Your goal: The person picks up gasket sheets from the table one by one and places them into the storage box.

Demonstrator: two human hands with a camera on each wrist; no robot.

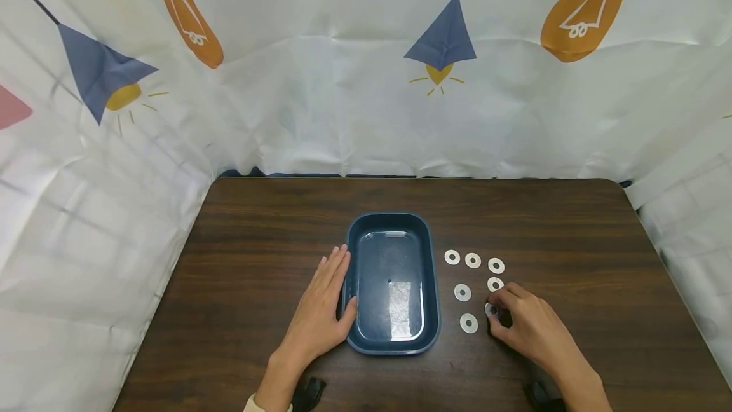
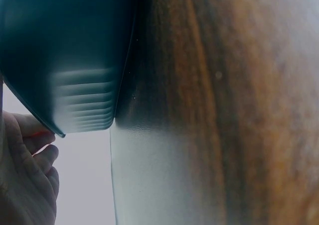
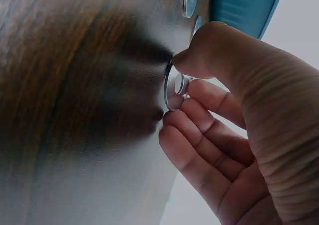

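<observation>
My right hand (image 3: 234,120) pinches one washer (image 3: 174,88) thinly at its edge, so it could slip back onto the surface (image 1: 257,240). Left hand (image 1: 320,310) lies flat, released, steadying the blue tray (image 1: 392,221).

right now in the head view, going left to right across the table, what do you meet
left hand resting against the tray's side → blue tray → loose washers → right hand pinching one washer
</observation>
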